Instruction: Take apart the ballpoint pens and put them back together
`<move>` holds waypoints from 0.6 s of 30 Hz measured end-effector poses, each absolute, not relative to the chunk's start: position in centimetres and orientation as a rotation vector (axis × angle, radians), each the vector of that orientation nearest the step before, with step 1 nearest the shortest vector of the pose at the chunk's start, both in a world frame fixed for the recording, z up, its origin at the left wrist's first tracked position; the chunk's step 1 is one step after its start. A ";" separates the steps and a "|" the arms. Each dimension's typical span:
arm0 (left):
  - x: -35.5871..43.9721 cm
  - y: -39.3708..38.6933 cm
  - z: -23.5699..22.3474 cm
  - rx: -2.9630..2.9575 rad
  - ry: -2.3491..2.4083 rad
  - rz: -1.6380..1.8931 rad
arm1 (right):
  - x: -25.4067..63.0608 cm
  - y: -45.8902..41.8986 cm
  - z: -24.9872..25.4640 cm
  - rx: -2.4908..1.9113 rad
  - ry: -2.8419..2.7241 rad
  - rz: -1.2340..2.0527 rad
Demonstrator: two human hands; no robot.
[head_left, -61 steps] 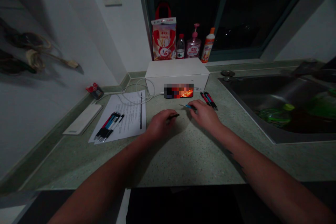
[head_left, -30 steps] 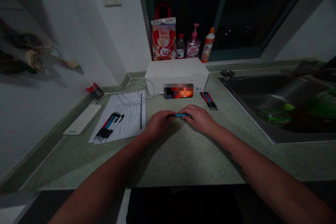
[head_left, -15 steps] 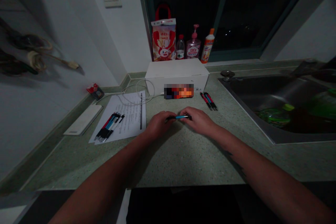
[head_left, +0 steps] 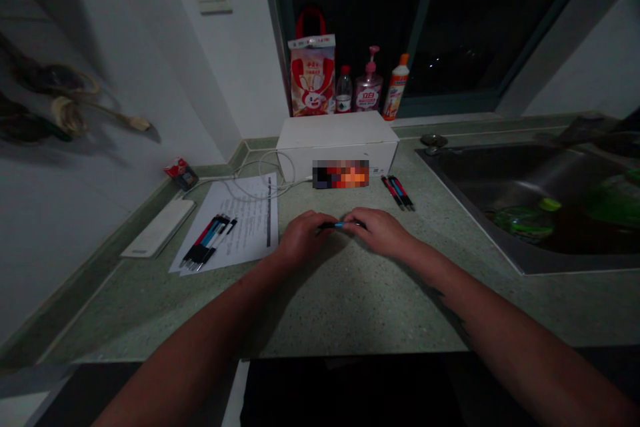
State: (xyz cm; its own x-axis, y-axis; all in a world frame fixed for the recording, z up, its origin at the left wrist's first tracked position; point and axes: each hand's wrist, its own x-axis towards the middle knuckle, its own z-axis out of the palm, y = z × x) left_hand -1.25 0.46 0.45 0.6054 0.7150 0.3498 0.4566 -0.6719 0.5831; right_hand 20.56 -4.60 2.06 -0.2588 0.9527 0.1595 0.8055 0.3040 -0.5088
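Between my hands lies a black-and-blue ballpoint pen (head_left: 341, 225), low over the speckled green countertop (head_left: 350, 300). My left hand (head_left: 303, 237) grips its black end, and my right hand (head_left: 377, 232) pinches the other end. Only the pen's middle shows, with a short blue band. Several pens with black, red and blue barrels (head_left: 207, 241) lie together on a printed sheet of paper (head_left: 250, 213) to my left. Two or three red-and-black pens (head_left: 397, 192) lie to my right, near a blurred phone (head_left: 341, 174).
A white box (head_left: 336, 147) stands against the window, with a bag and bottles (head_left: 369, 88) behind it. A white cable (head_left: 265, 177) loops beside the box. A flat white pad (head_left: 158, 228) lies by the wall. A steel sink (head_left: 520, 197) holding green items is on the right.
The hands have stayed close together on the pen, which sits slightly lower in view. Less of its blue section shows between my fingers. Nothing else has visibly moved.
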 end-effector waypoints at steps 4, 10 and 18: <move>-1.3 0.5 0.4 2.408 0.961 0.776 | 20.5 -4.6 1.9 -1.527 -2.135 0.459; -1.2 0.7 -0.1 2.375 0.935 0.822 | 20.6 -4.6 2.0 -1.509 -2.156 0.432; -1.2 0.9 0.1 2.100 1.062 0.921 | 21.0 -4.5 2.1 -1.545 -2.115 0.319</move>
State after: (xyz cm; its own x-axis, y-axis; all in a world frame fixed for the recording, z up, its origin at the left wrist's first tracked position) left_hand -1.24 0.91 0.08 0.4380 0.8445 0.3082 0.4244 -0.4964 0.7573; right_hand 20.95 -4.47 2.14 -0.2326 0.9389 0.2537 0.8224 0.3291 -0.4641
